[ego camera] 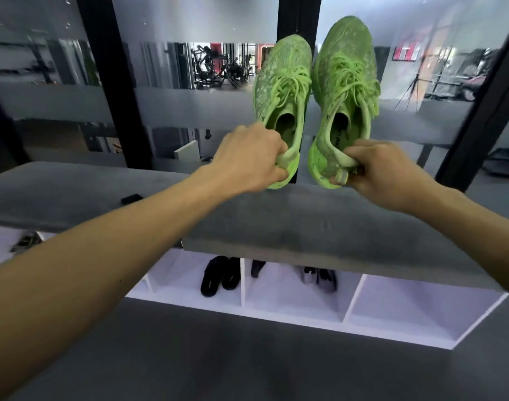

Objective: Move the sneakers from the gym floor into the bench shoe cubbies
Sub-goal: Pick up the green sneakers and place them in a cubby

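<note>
Left hand [249, 156] gripped one green sneaker [282, 105] by its heel; right hand [383, 172] pinched the other sneaker [344, 96]. Below the bench [319, 224], one cubby [172, 273] held black shoes [218, 274], the next cubby [276, 293] grey shoes [319, 277].

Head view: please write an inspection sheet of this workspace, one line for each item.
Surface: grey padded bench top, with white cubbies below; dark grey floor in front.
Job's things: two green sneakers, left sneaker and right sneaker, held in the air above the bench, toes up.
Clutter: small black object on the bench top; black shoes and grey shoes already in cubbies.
Hands: left hand grips the left sneaker's heel; right hand pinches the right sneaker's heel tab.
Cables: nothing seen.
Surroundings: frosted glass wall with black frames; gym machines behind.
</note>
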The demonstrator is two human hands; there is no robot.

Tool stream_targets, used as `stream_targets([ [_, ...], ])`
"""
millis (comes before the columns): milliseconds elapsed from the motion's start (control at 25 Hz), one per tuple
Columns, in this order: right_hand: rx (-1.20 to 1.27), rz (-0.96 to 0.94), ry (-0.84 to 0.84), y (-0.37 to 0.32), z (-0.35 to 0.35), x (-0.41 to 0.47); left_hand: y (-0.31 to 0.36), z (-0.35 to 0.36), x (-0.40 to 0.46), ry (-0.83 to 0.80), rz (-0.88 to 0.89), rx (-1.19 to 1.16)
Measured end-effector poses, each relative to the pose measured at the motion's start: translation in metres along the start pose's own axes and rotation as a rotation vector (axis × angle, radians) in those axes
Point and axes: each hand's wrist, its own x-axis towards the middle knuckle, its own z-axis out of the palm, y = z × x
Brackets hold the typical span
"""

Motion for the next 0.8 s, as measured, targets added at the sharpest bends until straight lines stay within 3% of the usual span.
stream_targets([
  [440,-0.004,0.041,-0.102,0.033,0.303,-0.235,0.026,0.342,-0.188,-0.083,-0.008,-0.009],
  [800,0.07,0.172,-0.259,0.031,0.43,-0.345,0.039,0.485,-0.275,-0.233,-0.003,-0.047],
])
